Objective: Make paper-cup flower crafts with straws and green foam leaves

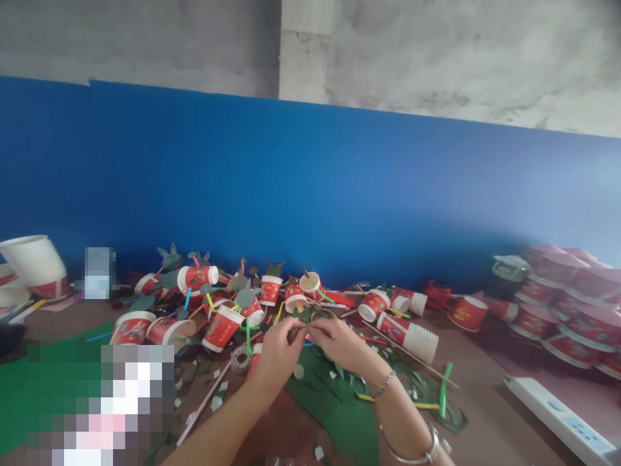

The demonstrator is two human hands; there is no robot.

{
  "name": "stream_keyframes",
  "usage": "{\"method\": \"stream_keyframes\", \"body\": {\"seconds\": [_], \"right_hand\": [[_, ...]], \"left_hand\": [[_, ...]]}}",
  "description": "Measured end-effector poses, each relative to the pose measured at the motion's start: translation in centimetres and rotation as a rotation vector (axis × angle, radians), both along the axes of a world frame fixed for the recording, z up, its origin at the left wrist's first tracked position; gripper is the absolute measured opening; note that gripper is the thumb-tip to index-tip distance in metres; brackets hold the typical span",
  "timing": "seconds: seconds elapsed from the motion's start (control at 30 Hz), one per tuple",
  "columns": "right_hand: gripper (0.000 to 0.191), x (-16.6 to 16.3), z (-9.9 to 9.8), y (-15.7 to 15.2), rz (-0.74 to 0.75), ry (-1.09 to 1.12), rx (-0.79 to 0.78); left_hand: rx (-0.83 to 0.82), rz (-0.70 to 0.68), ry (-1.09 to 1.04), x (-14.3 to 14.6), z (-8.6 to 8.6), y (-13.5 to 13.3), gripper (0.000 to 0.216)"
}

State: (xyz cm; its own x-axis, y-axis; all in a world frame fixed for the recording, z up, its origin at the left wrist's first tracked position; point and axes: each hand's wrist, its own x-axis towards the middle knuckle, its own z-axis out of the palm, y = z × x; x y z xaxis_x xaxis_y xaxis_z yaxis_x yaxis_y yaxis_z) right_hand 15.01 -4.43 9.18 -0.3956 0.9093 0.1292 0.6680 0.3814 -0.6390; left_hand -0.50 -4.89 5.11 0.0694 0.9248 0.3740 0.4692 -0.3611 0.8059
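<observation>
In the middle of the head view, my left hand (279, 349) and my right hand (337, 338) meet, fingertips pinched together. Both are closed around something small; only a pinkish bit shows, and its kind cannot be made out. Just beyond the fingertips is a dark green paper piece (301, 315), close to a red paper cup (294, 296) lying on its side. Green paper (339, 408) spreads across the table below my hands. A roll of tape (240, 360) rests left of my left hand.
Red paper cups with straws and paper cutouts (223, 329) crowd the table's back. Nested cups (410, 336) lie to the right, near a green straw (445, 390). A white power strip (563, 417) and stacked red tubs (577, 310) stand far right. A blue partition (310, 188) rises behind.
</observation>
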Motion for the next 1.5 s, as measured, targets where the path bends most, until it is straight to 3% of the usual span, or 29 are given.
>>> {"method": "stream_keyframes", "body": {"seconds": [0.17, 0.4, 0.53, 0.77, 1.1, 1.2, 1.33, 1.4, 1.5], "right_hand": [[0.025, -0.3, -0.1, 0.1, -0.05, 0.097, 0.046], [0.027, -0.7, 0.3, -0.1, -0.106, 0.221, -0.053], [0.033, -0.9, 0.3, 0.0, -0.111, 0.268, -0.042], [0.026, -1.6, -0.3, 0.0, -0.134, 0.436, -0.063], [0.024, -3.1, -0.5, -0.8, -0.118, 0.783, -0.242], [0.024, -2.5, -0.4, -0.5, -0.188, 0.607, -0.115], [0.029, -0.8, -1.4, 1.0, -0.402, -0.034, 0.176], [0.03, -0.1, -2.2, 1.7, -0.43, -0.345, 0.158], [0.023, 0.5, -3.6, 2.3, -0.445, -0.476, 0.078]], "left_hand": [[0.045, -0.007, -0.054, -0.1, -0.1, 0.0, 0.016], [0.192, -0.052, -0.119, -0.1, 0.0, -0.1, 0.017], [0.25, -0.053, -0.117, -0.2, 0.2, -0.2, 0.017], [0.348, -0.032, -0.116, -0.3, 0.2, -0.4, 0.017], [0.486, -0.066, -0.176, -0.8, 0.7, -1.3, 0.013], [0.403, -0.031, -0.325, -0.7, 1.4, -1.8, 0.011], [0.033, -0.007, -0.677, -0.5, 2.3, -1.5, 0.021], [-0.201, -0.097, -0.844, -0.3, 2.3, -0.9, 0.032], [-0.419, -0.209, -1.016, -0.2, 1.8, 0.0, 0.038]]}}
